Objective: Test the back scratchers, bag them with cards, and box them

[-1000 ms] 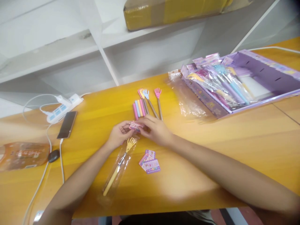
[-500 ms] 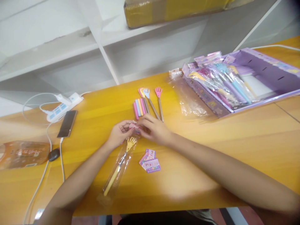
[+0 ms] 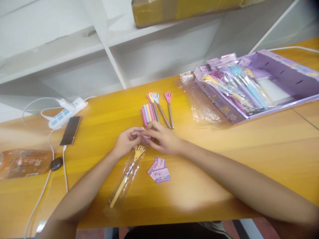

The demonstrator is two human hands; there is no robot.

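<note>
A yellow back scratcher (image 3: 120, 191) lies inside a clear plastic bag (image 3: 134, 170) on the table. Both my hands pinch the top end of this bag, where a small printed card is partly covered by fingers. My left hand (image 3: 127, 141) grips its left side, fingers closed. Over the right side, my right hand (image 3: 163, 137) is bent with its fingertips closed on the same end. Just below my right hand lie several purple and pink cards (image 3: 159, 171). Beyond the hands are back scratcher heads with metal rods (image 3: 170, 111) and coloured handle tubes (image 3: 147, 114).
A purple display box (image 3: 233, 118) at the right holds bagged back scratchers; empty clear bags (image 3: 203, 104) lie beside it. At the left are a power strip (image 3: 67, 113), a phone (image 3: 70, 130), a black mouse-like object (image 3: 56, 163), cables and an orange bag (image 3: 26, 163). White shelves stand behind.
My right hand's fingers have shifted left over the bag's top, covering more of the card there. The bagged back scratcher and the other things stay in place.
</note>
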